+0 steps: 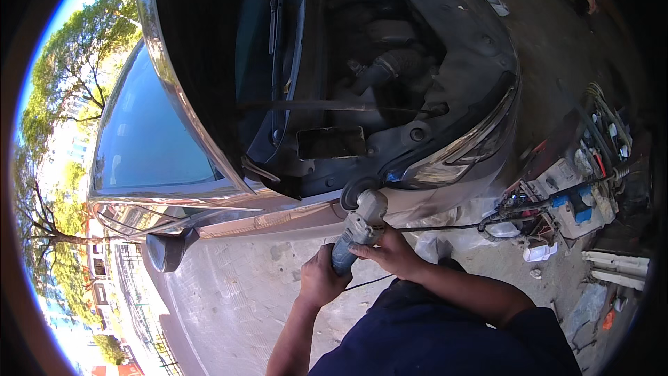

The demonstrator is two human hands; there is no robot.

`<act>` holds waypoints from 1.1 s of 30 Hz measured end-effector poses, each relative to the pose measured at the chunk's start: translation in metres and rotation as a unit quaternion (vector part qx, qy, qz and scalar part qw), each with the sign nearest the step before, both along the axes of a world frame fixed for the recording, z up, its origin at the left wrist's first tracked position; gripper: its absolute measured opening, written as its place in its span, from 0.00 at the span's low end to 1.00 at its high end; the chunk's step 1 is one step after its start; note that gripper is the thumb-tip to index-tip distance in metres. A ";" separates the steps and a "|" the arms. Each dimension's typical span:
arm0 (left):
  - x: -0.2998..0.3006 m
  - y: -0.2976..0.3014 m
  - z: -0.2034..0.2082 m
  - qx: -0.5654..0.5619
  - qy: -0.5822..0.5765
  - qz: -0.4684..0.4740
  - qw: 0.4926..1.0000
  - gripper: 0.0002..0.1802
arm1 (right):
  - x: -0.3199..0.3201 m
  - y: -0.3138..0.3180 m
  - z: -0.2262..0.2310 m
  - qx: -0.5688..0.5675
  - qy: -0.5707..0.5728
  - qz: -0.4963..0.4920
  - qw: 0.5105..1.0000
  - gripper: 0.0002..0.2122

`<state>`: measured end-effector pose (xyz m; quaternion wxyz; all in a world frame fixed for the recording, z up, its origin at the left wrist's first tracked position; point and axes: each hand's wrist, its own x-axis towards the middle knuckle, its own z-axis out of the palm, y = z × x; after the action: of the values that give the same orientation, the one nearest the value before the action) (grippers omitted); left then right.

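Note:
I hold a grey and blue power sander [360, 221] in both hands. My left hand [320, 280] is wrapped around the blue rear handle. My right hand [391, 251] grips the tool's body just behind its head. The dark round pad [353, 192] presses against the silver car's fender [313, 212], just below the edge of the open engine bay [376, 76]. A black cord [445, 226] runs from the tool off to the right.
The car's raised hood [195, 42] stands on the left, with the windshield [146, 139] and side mirror [169, 248] below it. A cluttered box of tools and wires [570, 195] sits at the right. Sanded, patchy filler covers the car's door panel [236, 292].

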<state>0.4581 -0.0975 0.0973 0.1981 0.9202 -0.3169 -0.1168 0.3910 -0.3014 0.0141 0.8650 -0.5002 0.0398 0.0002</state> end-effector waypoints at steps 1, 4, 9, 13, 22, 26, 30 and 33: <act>0.004 -0.003 0.002 -0.007 -0.004 -0.010 1.000 0.29 | 0.002 -0.001 0.000 -0.017 -0.007 -0.005 1.000 0.24; 0.017 -0.009 0.004 0.026 -0.028 -0.036 0.999 0.29 | 0.003 -0.001 0.002 0.080 0.006 -0.028 0.996 0.24; 0.031 -0.007 0.001 0.058 -0.077 -0.068 0.993 0.29 | 0.007 -0.001 -0.005 0.113 0.019 -0.005 0.993 0.25; 0.039 -0.007 0.000 0.067 -0.104 -0.087 0.989 0.29 | 0.011 -0.005 0.001 0.139 0.023 0.007 0.990 0.26; 0.051 -0.013 0.000 0.099 -0.125 -0.104 0.982 0.27 | 0.014 -0.001 -0.013 0.168 0.020 -0.003 0.986 0.26; 0.046 -0.007 0.002 0.105 -0.131 -0.104 0.980 0.27 | 0.013 0.001 -0.011 0.130 0.031 0.014 0.991 0.24; 0.047 -0.013 0.002 0.102 -0.142 -0.107 0.979 0.26 | 0.013 0.000 -0.014 0.141 0.020 -0.004 0.990 0.23; 0.049 -0.015 0.000 0.104 -0.146 -0.110 0.978 0.26 | 0.012 -0.001 -0.014 0.165 0.023 -0.013 0.986 0.23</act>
<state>0.5074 -0.1127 0.0971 0.0387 0.9024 -0.4278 -0.0349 0.4026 -0.3028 0.0004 0.9346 -0.3496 0.0656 0.0075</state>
